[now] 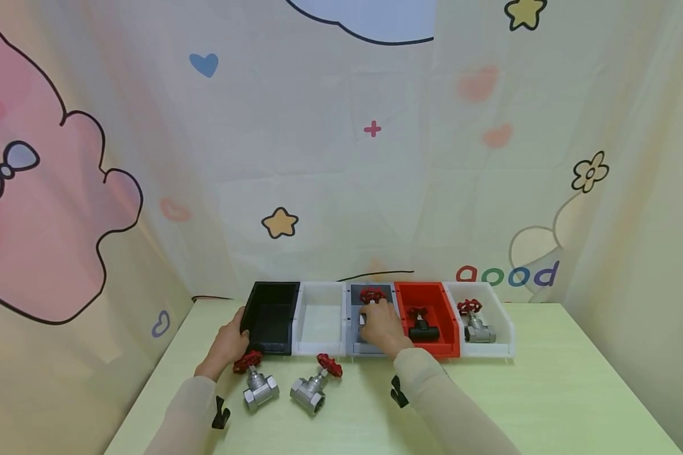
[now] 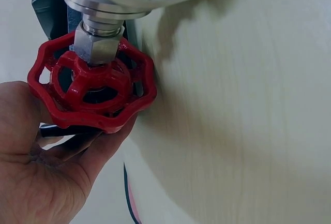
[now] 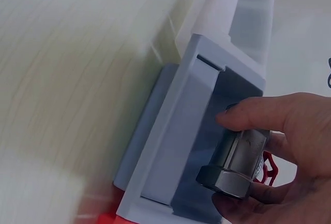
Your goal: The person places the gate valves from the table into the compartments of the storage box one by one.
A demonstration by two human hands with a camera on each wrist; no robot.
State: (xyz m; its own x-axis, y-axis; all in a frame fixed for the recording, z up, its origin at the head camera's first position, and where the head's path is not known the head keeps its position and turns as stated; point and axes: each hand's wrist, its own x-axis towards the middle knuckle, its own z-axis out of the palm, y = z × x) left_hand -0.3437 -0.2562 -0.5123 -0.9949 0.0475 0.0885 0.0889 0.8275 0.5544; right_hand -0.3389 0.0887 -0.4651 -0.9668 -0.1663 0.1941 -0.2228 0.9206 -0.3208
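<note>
My right hand (image 1: 384,325) grips a metal gate valve (image 3: 235,162) by its body, inside the grey bin (image 3: 170,131). The valve's red handwheel (image 1: 372,294) shows beyond the fingers in the head view. At the far left of the bin row, my left hand (image 1: 227,341) holds the side wall of the black bin (image 1: 273,319), with part of the grasp hidden behind a red handwheel (image 2: 93,115) in the left wrist view. That wheel belongs to a silver valve (image 1: 260,388) lying on the table just before the black bin.
A second silver valve (image 1: 308,392) lies on the table (image 1: 569,392) to its right. Between the black and grey bins stands a white bin (image 1: 321,319). The red bin (image 1: 449,328) holds a black-bodied valve (image 1: 423,330); the right-end white bin (image 1: 503,325) holds a silver valve (image 1: 478,330).
</note>
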